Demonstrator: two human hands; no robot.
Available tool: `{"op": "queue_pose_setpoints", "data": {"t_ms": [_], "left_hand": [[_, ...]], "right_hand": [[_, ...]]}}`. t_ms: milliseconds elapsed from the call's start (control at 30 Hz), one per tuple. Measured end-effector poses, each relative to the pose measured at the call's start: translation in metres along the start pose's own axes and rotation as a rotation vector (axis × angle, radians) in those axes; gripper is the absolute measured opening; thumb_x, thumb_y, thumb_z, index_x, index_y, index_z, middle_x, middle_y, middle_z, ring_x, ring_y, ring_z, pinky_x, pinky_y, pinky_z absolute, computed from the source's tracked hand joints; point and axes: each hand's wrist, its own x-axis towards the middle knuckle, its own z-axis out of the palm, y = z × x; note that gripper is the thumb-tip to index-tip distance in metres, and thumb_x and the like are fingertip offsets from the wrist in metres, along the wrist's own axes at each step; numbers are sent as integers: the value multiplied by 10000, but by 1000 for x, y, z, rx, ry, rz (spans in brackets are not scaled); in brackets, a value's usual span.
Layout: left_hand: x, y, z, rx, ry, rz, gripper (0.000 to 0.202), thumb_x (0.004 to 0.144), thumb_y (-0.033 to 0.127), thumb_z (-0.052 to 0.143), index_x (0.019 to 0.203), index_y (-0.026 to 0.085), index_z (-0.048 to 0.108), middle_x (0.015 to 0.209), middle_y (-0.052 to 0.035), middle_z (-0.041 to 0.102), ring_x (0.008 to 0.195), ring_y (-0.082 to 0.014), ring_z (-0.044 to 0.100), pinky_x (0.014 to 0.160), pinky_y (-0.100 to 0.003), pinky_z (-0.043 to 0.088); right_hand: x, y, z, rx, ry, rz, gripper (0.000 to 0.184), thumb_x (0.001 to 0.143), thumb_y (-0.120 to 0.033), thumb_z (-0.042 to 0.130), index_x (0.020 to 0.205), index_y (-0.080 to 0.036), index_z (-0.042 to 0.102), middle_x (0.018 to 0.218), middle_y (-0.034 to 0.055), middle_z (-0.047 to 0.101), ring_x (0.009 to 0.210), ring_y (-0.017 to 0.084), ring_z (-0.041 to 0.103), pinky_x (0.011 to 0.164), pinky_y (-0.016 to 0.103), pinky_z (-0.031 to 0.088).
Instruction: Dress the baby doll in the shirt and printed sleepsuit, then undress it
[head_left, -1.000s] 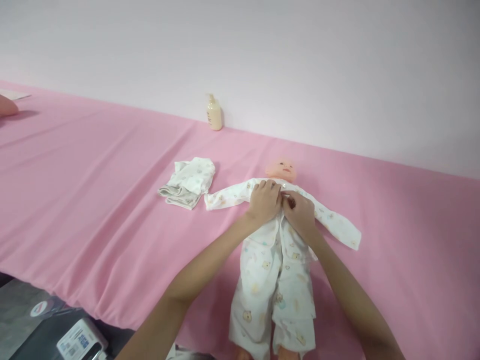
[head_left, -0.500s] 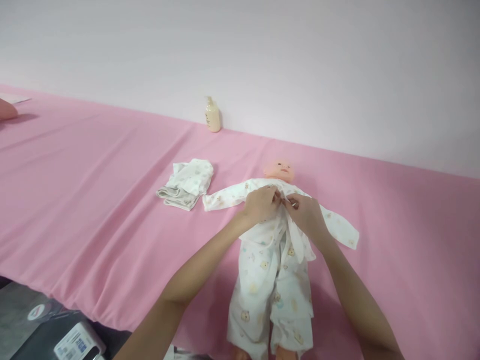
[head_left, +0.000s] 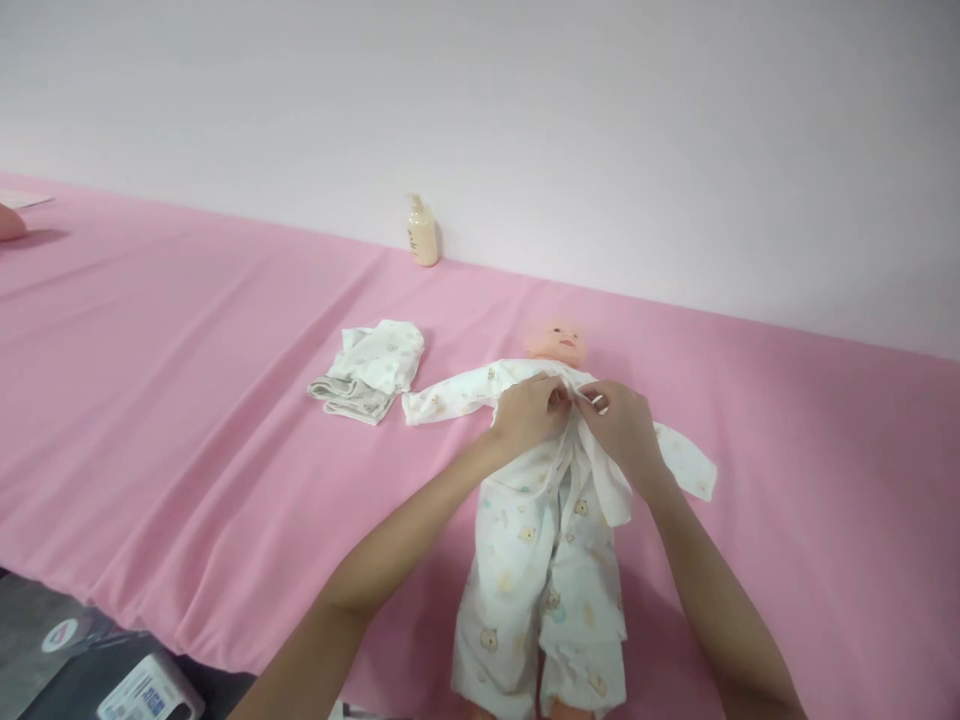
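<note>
A baby doll (head_left: 556,344) lies on its back, dressed in a white printed top (head_left: 457,393) with long sleeves and matching trousers (head_left: 517,570). Over the doll's chest, my left hand (head_left: 534,408) pinches one front edge of the top. Close beside it, my right hand (head_left: 621,425) pinches the other front edge between thumb and fingertips. The top's front hangs apart below my hands, its lower flaps lying over the trousers. Whatever fastening sits between my fingertips is too small to make out.
The doll lies on a pink sheet (head_left: 225,400) spread over a long surface against a pale wall. A folded white printed garment (head_left: 375,365) lies to the left. Against the wall stands a pump bottle (head_left: 422,235). Below the front edge sits a white labelled box (head_left: 150,692).
Both hands stay at the chest of the top, with the right hand shifted slightly to the right. The lower right flap of the top has spread a little outward.
</note>
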Motion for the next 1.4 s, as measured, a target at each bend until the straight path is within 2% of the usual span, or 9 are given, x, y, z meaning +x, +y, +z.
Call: {"op": "queue_pose_setpoints", "data": {"t_ms": [267, 400, 567, 700, 900, 1000, 1200, 1300, 1400], "left_hand": [[4, -7, -20, -331, -172, 2, 179, 834, 285, 465, 798, 169, 598, 786, -12, 636, 726, -143, 571, 661, -248, 431], [4, -6, -21, -363, -201, -21, 195, 833, 260, 454, 790, 161, 616, 810, -27, 648, 755, -152, 587, 692, -257, 449], [5, -8, -12, -419, -146, -85, 151, 773, 191, 506, 811, 157, 648, 809, -26, 672, 777, -151, 604, 725, -257, 465], [5, -12, -10, -507, -206, -111, 157, 759, 181, 514, 800, 143, 661, 766, -33, 674, 583, -110, 575, 551, -225, 449], [1, -10, -10, -546, -211, -116, 238, 804, 337, 523, 752, 134, 637, 638, -28, 628, 470, -87, 534, 428, -190, 392], [2, -9, -10, -526, -194, -139, 222, 811, 328, 514, 773, 135, 618, 579, -13, 593, 429, -85, 514, 383, -180, 369], [8, -20, -6, -557, -281, -106, 210, 826, 312, 482, 813, 137, 596, 603, -12, 590, 420, -77, 497, 389, -180, 372], [4, -19, -1, -481, -220, -99, 188, 827, 259, 463, 843, 148, 615, 673, -11, 618, 429, -71, 478, 443, -202, 402], [-12, -11, 0, -339, -75, -50, 190, 837, 216, 446, 872, 170, 627, 778, -18, 646, 645, -118, 575, 657, -246, 473]], "right_hand": [[-1, -3, -7, 142, -145, 27, 188, 784, -263, 514, 786, -201, 692, 760, 21, 692, 638, 156, 613, 629, 264, 429], [-1, -5, -11, 165, -225, 34, 264, 821, -274, 438, 776, -197, 687, 630, -2, 651, 458, 126, 538, 516, 248, 392], [0, -4, -5, 119, -147, 11, 227, 790, -225, 478, 796, -213, 706, 667, -1, 681, 436, 122, 532, 561, 264, 412], [0, -2, 3, -2, -75, -79, 201, 765, -176, 500, 762, -206, 698, 790, 24, 698, 601, 148, 588, 632, 271, 412], [-4, -4, 8, -51, -36, -75, 175, 725, -143, 490, 709, -184, 659, 716, 28, 658, 633, 148, 556, 616, 270, 393], [0, -1, 7, 101, -83, 23, 116, 689, -205, 532, 673, -186, 645, 652, 16, 640, 603, 148, 551, 603, 275, 409], [15, 19, 13, 819, -372, 439, 138, 631, -288, 602, 581, -163, 573, 495, -15, 545, 442, 104, 485, 446, 228, 384], [9, 20, 19, 946, -254, 537, 147, 618, -285, 638, 580, -160, 571, 489, -28, 533, 416, 78, 447, 411, 206, 343], [-10, 12, 19, 934, -86, 448, 189, 623, -314, 671, 725, -155, 658, 680, 13, 650, 589, 111, 565, 553, 225, 442]]}}
